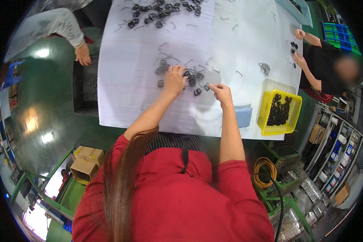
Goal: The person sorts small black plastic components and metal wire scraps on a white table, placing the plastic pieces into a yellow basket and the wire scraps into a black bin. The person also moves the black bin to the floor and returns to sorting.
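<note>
On the white-covered table (141, 101) in front of me lies a small heap of black ring-shaped parts (192, 81), which look like small plastic buckles. My left hand (174, 82) rests at the heap's left side, its fingers apart and touching some of the parts. To the right of the heap, my right hand (223, 94) pinches one small black buckle (207, 86) between thumb and fingertips. Another loose buckle (197, 92) sits just below the heap, between my hands. Thin bent wire hooks (216, 70) are scattered beyond and beside the heap.
A yellow basket (265, 117) of black parts stands at the table's right front, with a blue folded sheet (243, 117) beside it. Further parts (153, 16) are spread at the far side. Two co-workers' hands (299, 59) (82, 55) show at right and left.
</note>
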Demonstrator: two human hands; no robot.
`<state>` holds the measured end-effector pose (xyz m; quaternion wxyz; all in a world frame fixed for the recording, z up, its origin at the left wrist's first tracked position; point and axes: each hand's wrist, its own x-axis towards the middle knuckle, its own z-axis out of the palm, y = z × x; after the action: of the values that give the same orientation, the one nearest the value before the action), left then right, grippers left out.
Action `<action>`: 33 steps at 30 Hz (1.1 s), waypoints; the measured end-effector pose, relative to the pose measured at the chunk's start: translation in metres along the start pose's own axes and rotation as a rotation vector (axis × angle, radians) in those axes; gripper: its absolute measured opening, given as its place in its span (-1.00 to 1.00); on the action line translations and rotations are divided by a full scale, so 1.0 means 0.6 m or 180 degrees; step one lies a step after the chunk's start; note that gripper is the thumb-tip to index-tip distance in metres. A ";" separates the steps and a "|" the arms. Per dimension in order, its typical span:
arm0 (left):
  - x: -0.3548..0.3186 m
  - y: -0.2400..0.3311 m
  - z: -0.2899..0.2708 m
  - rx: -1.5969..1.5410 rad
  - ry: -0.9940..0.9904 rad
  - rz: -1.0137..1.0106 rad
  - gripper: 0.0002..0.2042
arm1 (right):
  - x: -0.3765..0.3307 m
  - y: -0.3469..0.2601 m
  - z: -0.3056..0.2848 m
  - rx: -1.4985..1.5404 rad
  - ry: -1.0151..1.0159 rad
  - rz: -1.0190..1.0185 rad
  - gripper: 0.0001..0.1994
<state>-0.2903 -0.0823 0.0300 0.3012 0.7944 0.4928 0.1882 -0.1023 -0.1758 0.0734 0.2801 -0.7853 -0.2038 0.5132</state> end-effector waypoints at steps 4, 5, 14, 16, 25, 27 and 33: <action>0.025 0.011 0.024 0.0708 -0.0457 0.0065 -0.76 | -0.002 0.020 -0.064 0.2434 -0.0953 0.0092 -0.79; 0.033 0.013 0.019 0.0898 -0.0585 0.0072 -0.78 | 0.001 0.024 -0.069 0.2235 -0.0866 0.0181 -0.79; 0.031 0.032 0.030 0.0646 -0.0324 0.0638 -0.78 | 0.044 0.070 -0.081 0.1591 -0.0471 0.0225 -0.83; 0.029 0.040 0.046 0.0936 -0.0674 0.0518 -0.77 | 0.024 0.082 -0.088 0.3068 -0.1129 -0.0063 -0.86; 0.110 -0.045 -0.042 -0.1369 -0.1682 -0.1414 -0.71 | 0.082 0.014 -0.046 0.0564 -0.0612 -0.0124 -0.75; 0.113 -0.063 -0.069 -0.2082 -0.1684 -0.1750 -0.75 | 0.090 -0.007 0.000 -0.1552 0.0065 -0.0553 -0.74; 0.093 -0.032 -0.087 -0.1881 -0.1468 -0.1924 -0.76 | 0.086 -0.034 0.048 -0.2776 0.0248 -0.1280 -0.75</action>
<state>-0.3095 -0.0104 0.0564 0.6568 0.5169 0.5474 0.0431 -0.1092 -0.1223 0.0421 0.0257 -0.7932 -0.5372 0.2856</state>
